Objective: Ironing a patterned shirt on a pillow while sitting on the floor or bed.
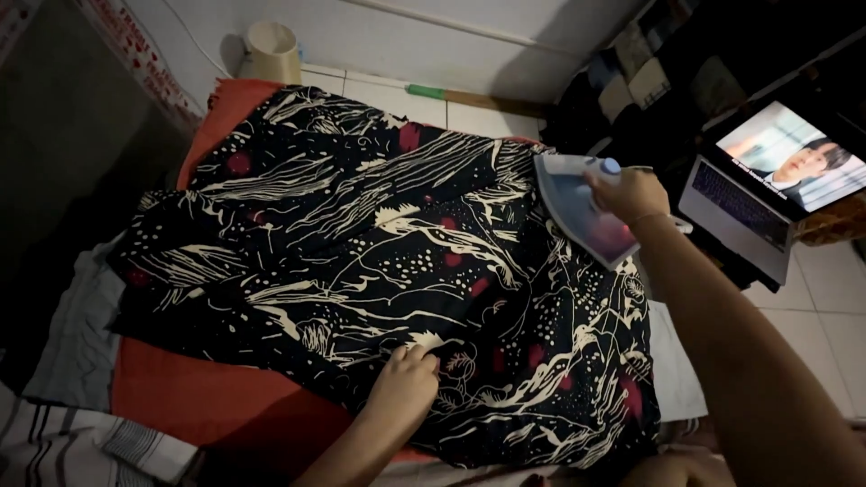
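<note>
A white tiled floor (pixel 830 316) runs under a low pad covered with an orange cloth (pixel 198 397), which lies against a pale wall (pixel 433 41) in a dim room. To the right an open laptop (pixel 753 203) sits on the floor with its screen lit, and dark folded clothes (pixel 631 81) are stacked behind it. A cream bucket (pixel 271 52) stands by the wall, and a striped cloth (pixel 72 446) lies at the near left corner.

Spread flat over the orange cloth is a black garment (pixel 361 243) printed with cream line drawings and red spots; its right end hangs over the pad's edge. The left hand (pixel 406 383) presses down on its near edge, fingers curled in against the cloth. The right hand (pixel 631 194) is closed around the handle of a pale blue iron (pixel 582 212), tipped up at the garment's right side, its soleplate probably just clear of the cloth, though the light is too poor to be sure.

At the top left a white strip with red print (pixel 135 50) slants along the wall
</note>
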